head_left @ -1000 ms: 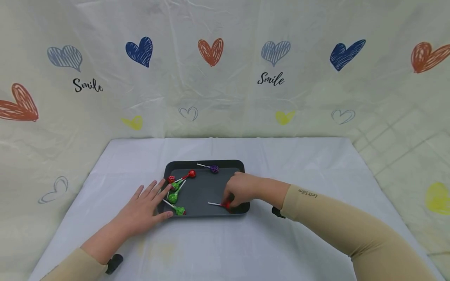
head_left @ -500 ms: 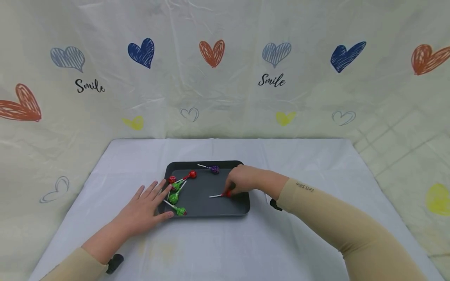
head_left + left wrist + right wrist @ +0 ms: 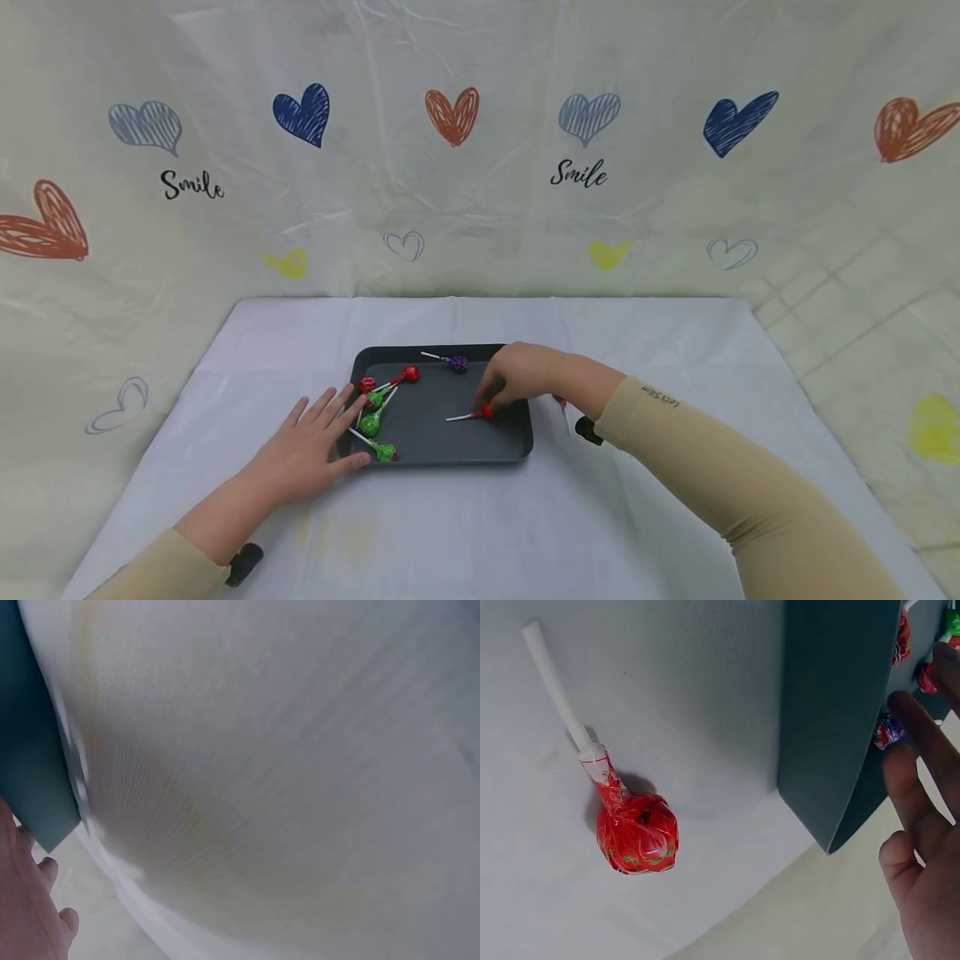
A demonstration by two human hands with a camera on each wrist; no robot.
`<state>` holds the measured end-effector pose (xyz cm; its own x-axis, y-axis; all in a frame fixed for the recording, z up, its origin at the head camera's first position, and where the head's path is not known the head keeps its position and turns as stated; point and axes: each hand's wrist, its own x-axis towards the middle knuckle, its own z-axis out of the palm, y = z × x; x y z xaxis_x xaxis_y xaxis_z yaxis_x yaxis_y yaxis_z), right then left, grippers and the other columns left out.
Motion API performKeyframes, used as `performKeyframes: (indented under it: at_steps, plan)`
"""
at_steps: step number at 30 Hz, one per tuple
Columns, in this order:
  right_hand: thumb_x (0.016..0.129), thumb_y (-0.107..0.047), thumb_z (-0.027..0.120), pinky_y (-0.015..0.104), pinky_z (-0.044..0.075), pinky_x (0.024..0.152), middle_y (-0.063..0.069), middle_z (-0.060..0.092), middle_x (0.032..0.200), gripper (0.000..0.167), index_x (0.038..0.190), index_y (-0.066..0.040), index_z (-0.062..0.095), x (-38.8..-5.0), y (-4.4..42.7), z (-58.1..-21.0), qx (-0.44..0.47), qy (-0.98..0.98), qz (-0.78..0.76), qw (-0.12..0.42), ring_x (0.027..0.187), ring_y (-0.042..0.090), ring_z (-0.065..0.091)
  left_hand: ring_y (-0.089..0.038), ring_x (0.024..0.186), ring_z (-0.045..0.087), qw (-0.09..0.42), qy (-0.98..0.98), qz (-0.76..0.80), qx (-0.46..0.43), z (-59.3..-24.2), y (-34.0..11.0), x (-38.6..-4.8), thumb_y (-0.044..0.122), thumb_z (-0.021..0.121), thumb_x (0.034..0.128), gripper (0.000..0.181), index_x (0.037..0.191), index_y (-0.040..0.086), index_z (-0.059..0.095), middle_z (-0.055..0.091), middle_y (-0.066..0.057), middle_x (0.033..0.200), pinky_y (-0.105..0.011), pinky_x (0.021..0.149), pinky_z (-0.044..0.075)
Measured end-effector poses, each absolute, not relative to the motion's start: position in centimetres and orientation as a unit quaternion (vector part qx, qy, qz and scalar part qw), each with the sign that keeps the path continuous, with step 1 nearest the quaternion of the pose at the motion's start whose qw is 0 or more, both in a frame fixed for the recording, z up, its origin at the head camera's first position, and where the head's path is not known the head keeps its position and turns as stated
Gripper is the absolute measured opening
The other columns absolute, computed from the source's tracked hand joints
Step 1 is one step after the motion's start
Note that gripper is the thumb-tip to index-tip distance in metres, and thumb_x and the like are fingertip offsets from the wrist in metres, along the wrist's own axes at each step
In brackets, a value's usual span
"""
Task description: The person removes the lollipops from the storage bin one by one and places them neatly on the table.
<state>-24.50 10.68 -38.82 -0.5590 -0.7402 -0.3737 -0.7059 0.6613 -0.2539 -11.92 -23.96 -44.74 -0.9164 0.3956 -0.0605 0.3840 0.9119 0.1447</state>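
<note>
On the dark grey tray [image 3: 442, 433] lies a red lollipop [image 3: 486, 411], its white stick pointing left. My right hand [image 3: 525, 371] hovers directly over it with bent fingers; in the right wrist view the visible fingers [image 3: 922, 814] are spread and apart from the lollipop [image 3: 902, 637], the thumb out of sight. My left hand [image 3: 311, 446] rests flat across the tray's left edge, fingers spread, beside green lollipops [image 3: 370, 423] and partly covering some. Red lollipops [image 3: 410, 373] lie behind these, and a purple lollipop [image 3: 457, 363] sits along the back edge.
Another red lollipop [image 3: 637, 832] lies on the white cloth [image 3: 637, 350] right of the tray, partly hidden by my right wrist in the head view. A pale curtain [image 3: 495, 217] printed with hearts hangs behind the table.
My right hand moved the red lollipop back from the tray's front right edge, then loosened its grip and lifted slightly. A lollipop on the cloth came into view. The left hand stays put.
</note>
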Motion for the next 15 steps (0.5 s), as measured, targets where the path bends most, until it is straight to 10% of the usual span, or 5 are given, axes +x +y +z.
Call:
performKeyframes:
  at_steps: [15]
  plan:
    - [0.085, -0.037, 0.079, 0.025, 0.053, 0.078, -0.016, 0.071, 0.086, 0.017, 0.096, -0.025, 0.08, -23.8, 10.3, -39.9, -0.399, 0.895, -0.003, 0.199, 0.078, 0.0, 0.061, -0.037, 0.149, 0.017, 0.041, 0.976, 0.077, 0.199, -44.7, -23.9, -11.8, 0.074, 0.043, 0.0913, 0.09, 0.158, 0.016, 0.026, 0.019, -0.009, 0.165, -0.061, 0.118, 0.01]
